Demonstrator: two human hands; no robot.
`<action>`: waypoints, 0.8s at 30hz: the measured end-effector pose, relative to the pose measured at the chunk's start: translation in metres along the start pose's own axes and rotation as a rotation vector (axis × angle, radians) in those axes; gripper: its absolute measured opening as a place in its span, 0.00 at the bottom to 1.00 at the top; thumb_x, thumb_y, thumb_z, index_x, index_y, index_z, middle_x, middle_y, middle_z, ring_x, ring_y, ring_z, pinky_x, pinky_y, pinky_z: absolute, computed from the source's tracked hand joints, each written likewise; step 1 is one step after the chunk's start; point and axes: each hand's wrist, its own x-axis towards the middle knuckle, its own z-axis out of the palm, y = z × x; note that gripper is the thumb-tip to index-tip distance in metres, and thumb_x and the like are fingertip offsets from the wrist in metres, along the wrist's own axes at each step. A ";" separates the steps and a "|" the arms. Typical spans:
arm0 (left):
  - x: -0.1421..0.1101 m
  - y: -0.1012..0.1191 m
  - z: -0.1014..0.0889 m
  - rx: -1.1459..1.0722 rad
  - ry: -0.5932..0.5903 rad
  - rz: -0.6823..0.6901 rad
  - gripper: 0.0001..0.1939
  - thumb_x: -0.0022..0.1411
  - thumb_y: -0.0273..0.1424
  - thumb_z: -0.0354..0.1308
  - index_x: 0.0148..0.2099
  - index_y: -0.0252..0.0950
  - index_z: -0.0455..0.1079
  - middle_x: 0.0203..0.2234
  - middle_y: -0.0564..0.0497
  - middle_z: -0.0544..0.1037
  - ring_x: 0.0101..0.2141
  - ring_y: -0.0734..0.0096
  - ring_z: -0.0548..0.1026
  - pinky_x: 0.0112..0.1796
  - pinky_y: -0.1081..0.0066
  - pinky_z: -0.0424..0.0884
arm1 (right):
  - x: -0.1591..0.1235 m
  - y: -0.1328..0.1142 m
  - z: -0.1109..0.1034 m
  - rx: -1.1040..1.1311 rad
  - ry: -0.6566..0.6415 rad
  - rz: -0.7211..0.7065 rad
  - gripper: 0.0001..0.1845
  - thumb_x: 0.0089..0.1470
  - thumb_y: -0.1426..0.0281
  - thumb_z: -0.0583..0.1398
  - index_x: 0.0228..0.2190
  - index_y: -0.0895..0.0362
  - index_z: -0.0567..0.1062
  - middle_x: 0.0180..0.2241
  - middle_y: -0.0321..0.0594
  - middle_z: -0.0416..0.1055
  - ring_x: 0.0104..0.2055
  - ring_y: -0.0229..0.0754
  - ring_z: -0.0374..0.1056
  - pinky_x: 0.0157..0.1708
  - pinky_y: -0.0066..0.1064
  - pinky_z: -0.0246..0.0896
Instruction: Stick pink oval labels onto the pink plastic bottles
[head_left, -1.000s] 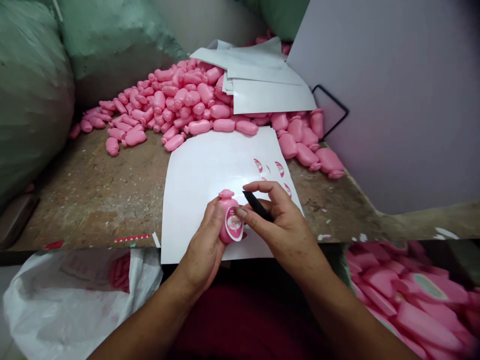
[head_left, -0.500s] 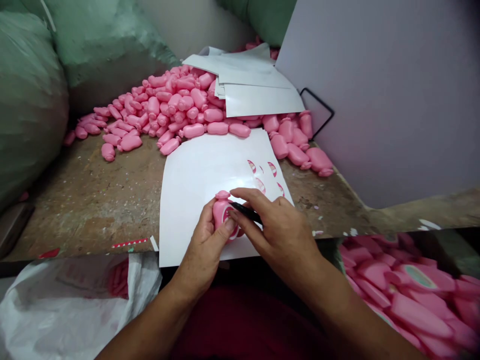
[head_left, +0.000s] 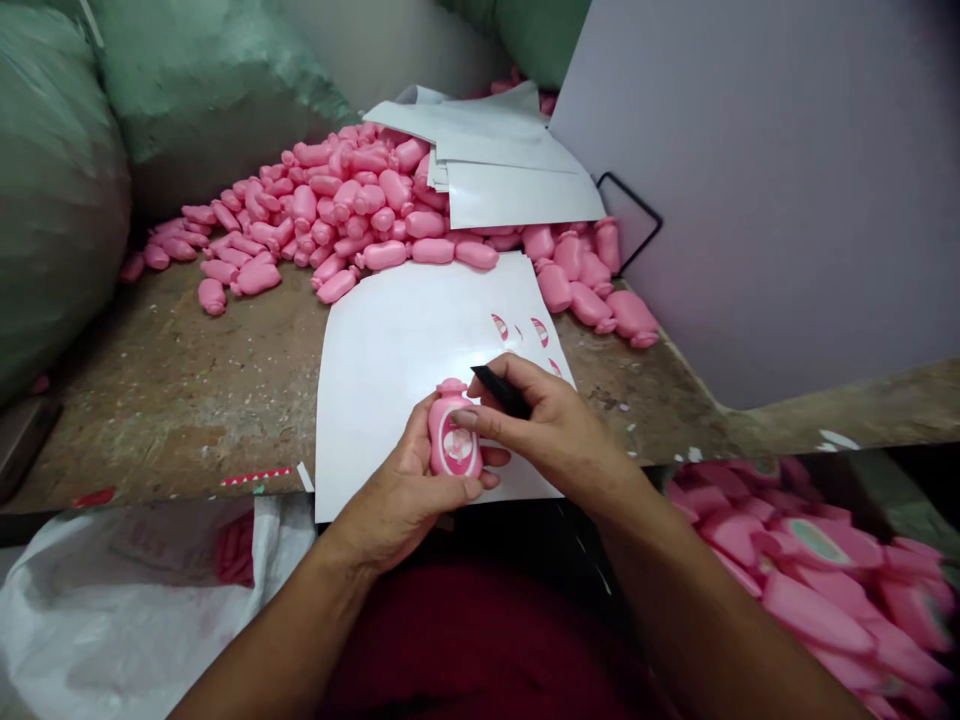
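Upright in my left hand (head_left: pixel 416 480) is a small pink bottle (head_left: pixel 443 465), its front facing me. An oval label (head_left: pixel 458 445) with a white border and a picture sits on that front. My right hand (head_left: pixel 551 420) grips a black pointed tool (head_left: pixel 501 391), perhaps tweezers or a blade; its exact kind is unclear. The right thumb touches the upper part of the label. Beneath both hands lies a white sticker sheet (head_left: pixel 375 370), with a few partial pink labels (head_left: pixel 539 333) on its right side.
Many pink bottles (head_left: pixel 315 210) are heaped at the back of the worn table (head_left: pixel 187 400), partly under white sheets (head_left: pixel 517 195). Green sacks (head_left: pixel 217 90) stand at left, a grey panel (head_left: pixel 787 200) at right. Below are a white bag (head_left: pixel 112 620) and more pink bottles (head_left: pixel 825 600).
The black tool has lifted off the bottle and now points up and left. The left thumb has moved down, uncovering the label, and the right thumb now lies on its upper part.
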 end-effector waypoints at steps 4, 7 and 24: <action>0.002 0.002 -0.005 -0.082 -0.019 -0.027 0.31 0.53 0.24 0.70 0.58 0.41 0.65 0.45 0.52 0.74 0.42 0.72 0.77 0.42 0.73 0.73 | 0.006 0.007 -0.004 0.081 -0.100 0.028 0.17 0.47 0.58 0.69 0.30 0.56 0.71 0.27 0.31 0.66 0.30 0.37 0.61 0.30 0.29 0.56; 0.004 0.004 -0.005 -0.178 -0.017 -0.013 0.24 0.62 0.41 0.63 0.57 0.38 0.65 0.43 0.48 0.75 0.39 0.70 0.77 0.37 0.71 0.75 | 0.005 0.010 -0.007 0.050 -0.132 0.062 0.16 0.46 0.60 0.69 0.33 0.55 0.72 0.26 0.30 0.63 0.30 0.36 0.59 0.30 0.29 0.56; -0.096 0.054 -0.075 0.679 0.409 -0.183 0.29 0.59 0.53 0.61 0.55 0.41 0.74 0.34 0.48 0.82 0.35 0.65 0.79 0.39 0.70 0.74 | 0.008 0.018 -0.006 -0.237 0.059 0.014 0.17 0.53 0.51 0.61 0.31 0.52 0.75 0.28 0.36 0.72 0.31 0.43 0.68 0.31 0.33 0.63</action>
